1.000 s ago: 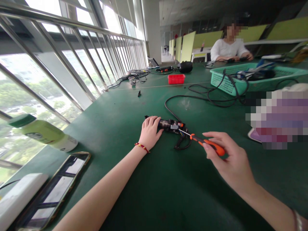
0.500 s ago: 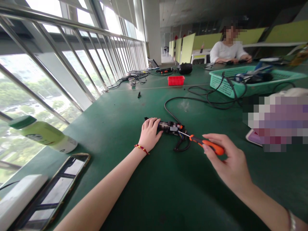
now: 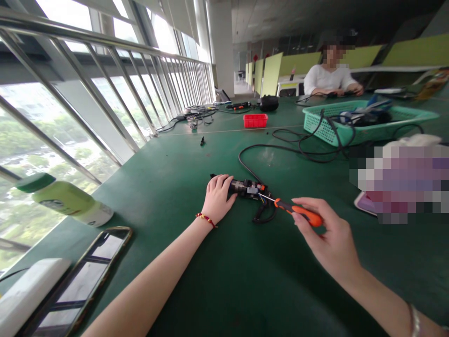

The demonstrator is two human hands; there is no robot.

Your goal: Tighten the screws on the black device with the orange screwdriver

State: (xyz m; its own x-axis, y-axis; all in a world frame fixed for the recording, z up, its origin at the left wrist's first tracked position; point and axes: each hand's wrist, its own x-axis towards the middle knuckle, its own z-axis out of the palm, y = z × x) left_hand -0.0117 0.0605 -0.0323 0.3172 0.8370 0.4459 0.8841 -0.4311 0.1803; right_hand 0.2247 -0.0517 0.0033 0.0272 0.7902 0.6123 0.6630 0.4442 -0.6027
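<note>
On the green table lies an opened corded power tool point(image 3: 240, 187), its motor, wires and a grey block exposed. My left hand point(image 3: 218, 195) is wrapped over its left end and holds it against the table; the part under my palm is hidden. Between the fingers and thumb of my right hand point(image 3: 328, 231) is an orange and black screwdriver point(image 3: 298, 211), its shaft slanting down to the left. The tip reaches the tool beside the grey block and some coloured wires. Whether it sits in a screw is too small to tell. A black cord point(image 3: 242, 152) runs from the tool.
A red basket point(image 3: 255, 121) and a teal basket point(image 3: 329, 131) with cords stand farther back. A person in white point(image 3: 328, 82) sits across the table. At left are a bottle point(image 3: 66, 199), a phone point(image 3: 82, 276), a white box point(image 3: 33, 292) and a metal railing point(image 3: 105, 44).
The view has shifted slightly. Both hands, the tool and the screwdriver keep almost the same positions relative to each other, with the screwdriver tip still at the grey block.
</note>
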